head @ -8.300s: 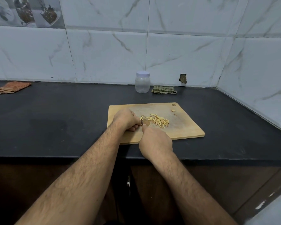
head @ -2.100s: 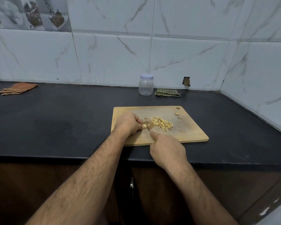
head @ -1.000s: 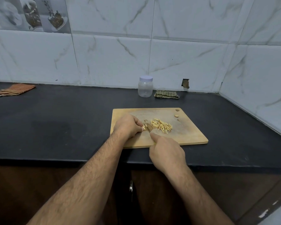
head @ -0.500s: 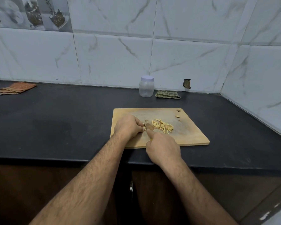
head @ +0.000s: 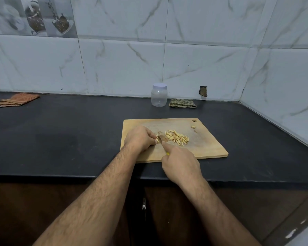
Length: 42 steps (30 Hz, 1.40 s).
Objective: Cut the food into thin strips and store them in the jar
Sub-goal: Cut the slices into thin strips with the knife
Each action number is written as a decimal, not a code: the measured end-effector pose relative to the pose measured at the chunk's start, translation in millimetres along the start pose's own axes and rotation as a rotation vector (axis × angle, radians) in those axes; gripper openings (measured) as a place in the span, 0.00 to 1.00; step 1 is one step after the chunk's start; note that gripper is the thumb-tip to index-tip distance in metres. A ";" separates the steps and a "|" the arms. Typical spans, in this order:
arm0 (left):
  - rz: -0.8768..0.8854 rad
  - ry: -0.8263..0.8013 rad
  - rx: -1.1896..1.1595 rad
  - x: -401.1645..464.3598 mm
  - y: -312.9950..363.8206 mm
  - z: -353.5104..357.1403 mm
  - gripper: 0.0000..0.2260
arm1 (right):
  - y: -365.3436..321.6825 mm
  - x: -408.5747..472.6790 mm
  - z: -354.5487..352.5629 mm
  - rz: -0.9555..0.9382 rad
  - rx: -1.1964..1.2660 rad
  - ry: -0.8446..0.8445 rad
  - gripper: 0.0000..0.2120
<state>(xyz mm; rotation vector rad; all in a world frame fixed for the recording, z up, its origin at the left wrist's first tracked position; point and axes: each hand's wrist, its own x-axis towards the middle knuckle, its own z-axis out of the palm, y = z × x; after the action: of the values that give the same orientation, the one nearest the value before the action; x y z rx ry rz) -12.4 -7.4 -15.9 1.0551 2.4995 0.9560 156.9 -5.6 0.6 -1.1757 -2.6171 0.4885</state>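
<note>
- A wooden cutting board [head: 201, 146] lies on the dark counter [head: 60, 139], close to the front edge.
- The left hand [head: 140, 138] rests on the left part of the board. Its fingers are curled, and the fingertips pinch a small pale piece of food [head: 156, 140] against the wood.
- The right hand [head: 181, 164] is at 5 o'clock from the left one. It grips a small knife [head: 161, 138]; the fingers are closed around the handle, which is almost fully hidden, and the index finger lies straight along the top.
- The blade touches the board just beside the pinched piece.
- A heap of thin pale strips [head: 177, 137] lies on the board at 3 o'clock from the blade, very near to it.
- Two or three small scraps [head: 193, 126] lie near the hole in the far right corner of the board.
- The clear jar [head: 159, 95] stands upright at 12 o'clock from the board, against the tiled wall, well apart from the strips. Its pale lid is on.
- A folded green cloth [head: 182, 103] lies just beside the jar, at its 3 o'clock.
- An orange cloth [head: 17, 100] lies far away at 9 o'clock, near the wall.
</note>
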 end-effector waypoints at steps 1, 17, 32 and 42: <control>-0.008 0.001 -0.005 -0.6 0.8 -0.5 0.02 | -1.3 1.5 0.2 -0.005 0.005 -0.003 0.26; -0.028 0.022 -0.061 -3.8 1.7 -0.5 0.06 | -10.1 11.6 1.0 -0.002 -0.056 -0.028 0.28; -0.169 -0.106 -0.213 -1.2 12.3 -9.9 0.02 | -2.6 -2.0 0.9 -0.002 0.010 0.004 0.27; -0.203 -0.018 -0.144 -3.5 17.9 -5.4 0.04 | -1.7 5.2 4.2 -0.028 -0.010 -0.008 0.27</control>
<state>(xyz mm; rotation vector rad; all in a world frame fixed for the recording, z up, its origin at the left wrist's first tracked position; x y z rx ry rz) -2.8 -3.2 0.0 0.7471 2.4244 1.0410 150.9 -3.6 -2.2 -1.1407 -2.6420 0.4770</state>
